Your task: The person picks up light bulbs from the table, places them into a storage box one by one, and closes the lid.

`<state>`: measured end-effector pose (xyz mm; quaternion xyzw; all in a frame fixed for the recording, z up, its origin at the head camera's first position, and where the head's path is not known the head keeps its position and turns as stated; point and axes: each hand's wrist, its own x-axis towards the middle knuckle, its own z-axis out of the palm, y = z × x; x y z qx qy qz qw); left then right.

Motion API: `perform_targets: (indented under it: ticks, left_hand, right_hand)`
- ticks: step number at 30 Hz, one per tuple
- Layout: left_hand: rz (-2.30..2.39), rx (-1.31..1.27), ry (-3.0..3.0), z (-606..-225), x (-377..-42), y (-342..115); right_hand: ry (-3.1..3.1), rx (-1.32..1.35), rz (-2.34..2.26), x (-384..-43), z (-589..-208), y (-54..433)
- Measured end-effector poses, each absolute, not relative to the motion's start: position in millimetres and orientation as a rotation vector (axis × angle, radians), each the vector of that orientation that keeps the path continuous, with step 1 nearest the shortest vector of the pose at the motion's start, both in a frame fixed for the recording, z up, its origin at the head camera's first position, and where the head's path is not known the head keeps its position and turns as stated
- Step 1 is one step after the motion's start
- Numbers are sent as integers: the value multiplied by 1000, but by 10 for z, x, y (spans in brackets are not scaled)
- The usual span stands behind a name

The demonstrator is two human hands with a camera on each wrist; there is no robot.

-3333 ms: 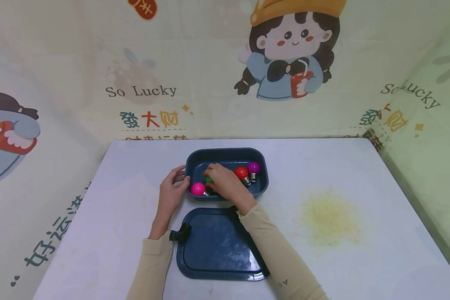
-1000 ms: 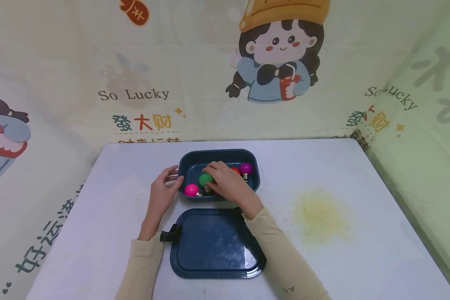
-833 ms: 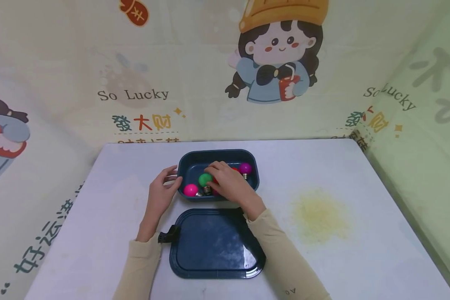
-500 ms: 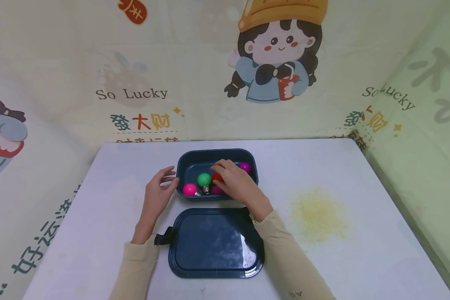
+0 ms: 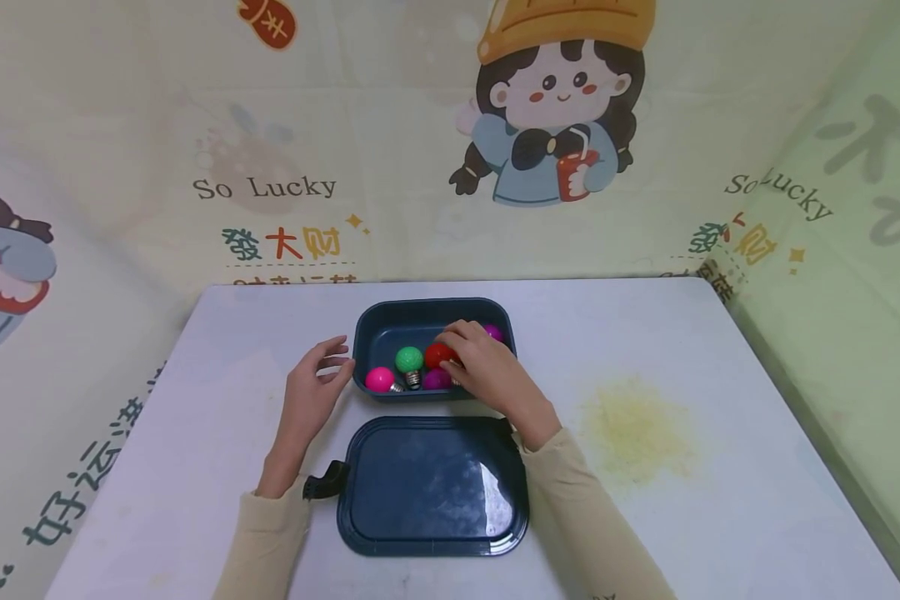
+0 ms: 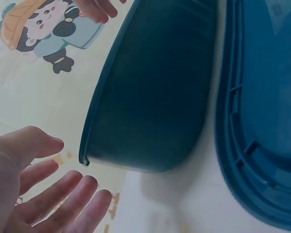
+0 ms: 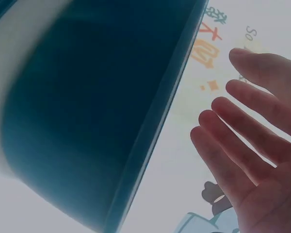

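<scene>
A dark blue rectangular box (image 5: 393, 312) holds several coloured light bulbs with screw bases. Along its near side lie a pink bulb (image 5: 380, 379), a green bulb (image 5: 408, 359), a red bulb (image 5: 437, 355) and a purple bulb (image 5: 437, 380); another purple bulb (image 5: 493, 332) shows at the far right. My right hand (image 5: 487, 362) hovers over the box's right half, hiding part of the contents; its fingers look straight and hold nothing in the right wrist view. Just off the box's left end, my left hand (image 5: 311, 392) has spread, relaxed fingers and an empty palm.
A dark blue lid (image 5: 435, 492) lies flat on the white table (image 5: 720, 375), close in front of the box. Beside the lid's left edge is a black strap (image 5: 326, 481) at my left wrist. A printed cloth (image 5: 412, 167) hangs behind the table.
My right hand has let go of the green bulb and moved right, uncovering the green, red and near purple bulbs. My left hand has drawn slightly away from the box's left end.
</scene>
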<state>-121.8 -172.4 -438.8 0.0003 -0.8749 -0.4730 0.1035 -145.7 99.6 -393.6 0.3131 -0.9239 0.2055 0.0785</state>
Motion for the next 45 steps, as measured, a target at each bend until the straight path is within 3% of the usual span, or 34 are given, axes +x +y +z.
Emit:
perform_targets:
  ticks: [45]
  left_hand:
    - [-1290, -70, -2681, -4329, -786, -1786]
  right_hand:
    - [-2771, 780, 496, -1135, -4026, 1576]
